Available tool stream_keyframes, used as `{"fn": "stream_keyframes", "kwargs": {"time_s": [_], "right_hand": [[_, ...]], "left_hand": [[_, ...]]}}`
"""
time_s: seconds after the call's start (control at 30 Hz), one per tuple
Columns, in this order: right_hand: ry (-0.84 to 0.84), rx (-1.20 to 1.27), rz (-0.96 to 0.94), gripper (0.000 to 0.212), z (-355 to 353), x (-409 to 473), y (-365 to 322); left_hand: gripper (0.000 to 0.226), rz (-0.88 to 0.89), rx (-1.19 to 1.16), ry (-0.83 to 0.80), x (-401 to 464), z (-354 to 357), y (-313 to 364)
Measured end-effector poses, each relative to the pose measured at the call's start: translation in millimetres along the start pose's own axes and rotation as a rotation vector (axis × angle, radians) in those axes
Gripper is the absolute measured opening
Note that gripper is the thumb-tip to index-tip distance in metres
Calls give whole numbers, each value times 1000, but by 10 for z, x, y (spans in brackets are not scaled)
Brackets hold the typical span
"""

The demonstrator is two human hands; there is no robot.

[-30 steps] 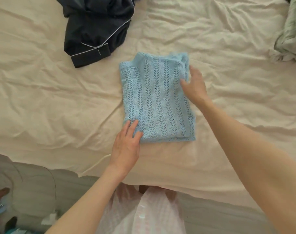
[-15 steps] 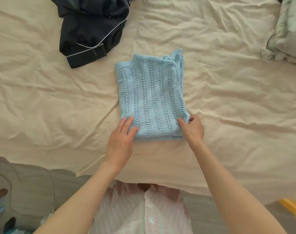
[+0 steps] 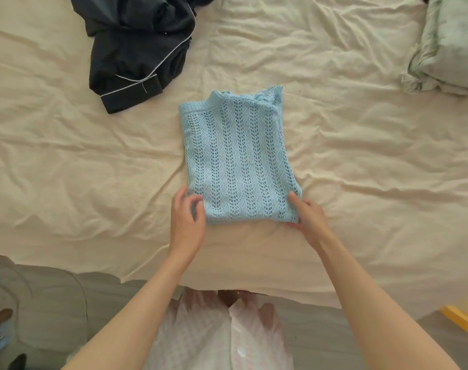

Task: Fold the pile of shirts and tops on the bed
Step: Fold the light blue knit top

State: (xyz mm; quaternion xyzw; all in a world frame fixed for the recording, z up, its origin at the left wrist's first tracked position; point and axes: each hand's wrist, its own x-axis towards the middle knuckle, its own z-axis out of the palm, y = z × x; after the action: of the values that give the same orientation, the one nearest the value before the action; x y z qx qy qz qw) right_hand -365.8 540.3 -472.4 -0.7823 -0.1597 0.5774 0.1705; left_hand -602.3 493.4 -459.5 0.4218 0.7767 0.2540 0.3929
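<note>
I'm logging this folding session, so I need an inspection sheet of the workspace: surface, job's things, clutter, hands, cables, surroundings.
Surface: wrinkled cream bed sheet.
Job's things: light blue openwork knit top, folded into a narrow rectangle; crumpled dark navy garment with white piping, unfolded, upper left.
Clutter: pale green bundled fabric at the right edge.
Hands: left hand and right hand each grip a near corner of the knit top.
Cables: nothing seen.
Surroundings: grey floor; yellow object lower right.

Right hand off the far right edge of blue knit top, now pinching its near right corner. Left hand shifts from flat on top to gripping near left corner.
</note>
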Motion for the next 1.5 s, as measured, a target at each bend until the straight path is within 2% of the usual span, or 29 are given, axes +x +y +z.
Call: {"fn": "stream_keyframes", "kwargs": {"time_s": [0.07,0.13,0.27,0.37,0.47,0.53,0.67,0.73,0.8,0.83,0.9,0.97,1.03,1.1,1.17,1.37,1.5], "right_hand": [[-98,176,66,18,36,-5,-46],[-133,284,117,7,70,-61,-80],[-130,352,165,6,6,-348,-59],[-167,374,304,6,-134,-716,44],[-173,408,446,5,-245,-989,113],[-164,425,445,4,-262,-1053,12],[-188,567,240,9,-172,-988,-488],[-232,625,87,12,-106,-891,-759],[-235,582,-69,11,5,-749,-951],[-184,464,-181,9,87,-675,-990],[9,14,-524,19,274,-517,-926],[149,-551,-975,36,455,-337,-709],[182,-931,-1254,45,619,-106,-474],[200,-1114,-1313,46,703,117,-265],[261,-1188,-1302,46,720,307,-125],[275,-1245,-1275,49,784,659,-91],[209,-1216,-1248,50,762,576,-196]], "left_hand": [[45,-386,-278,-56,83,13,40],[48,-563,-449,-152,139,-9,30],[24,-682,-573,-297,11,-269,97],[15,-817,-626,-437,-228,-533,145],[10,-985,-553,-463,-419,-687,210],[12,-1013,-535,-448,-405,-732,333],[18,-901,-518,-377,-30,-774,647],[21,-834,-566,-209,232,-762,765],[17,-678,-410,1,452,-687,791],[19,-548,-200,89,520,-634,778],[35,-154,222,159,563,-487,733],[45,276,506,79,557,-259,637],[50,493,736,-50,588,18,428],[52,530,852,-134,658,202,199],[51,574,899,-118,751,303,-25],[51,611,918,-78,1000,468,-212],[52,570,864,-146,989,397,-91]]}}
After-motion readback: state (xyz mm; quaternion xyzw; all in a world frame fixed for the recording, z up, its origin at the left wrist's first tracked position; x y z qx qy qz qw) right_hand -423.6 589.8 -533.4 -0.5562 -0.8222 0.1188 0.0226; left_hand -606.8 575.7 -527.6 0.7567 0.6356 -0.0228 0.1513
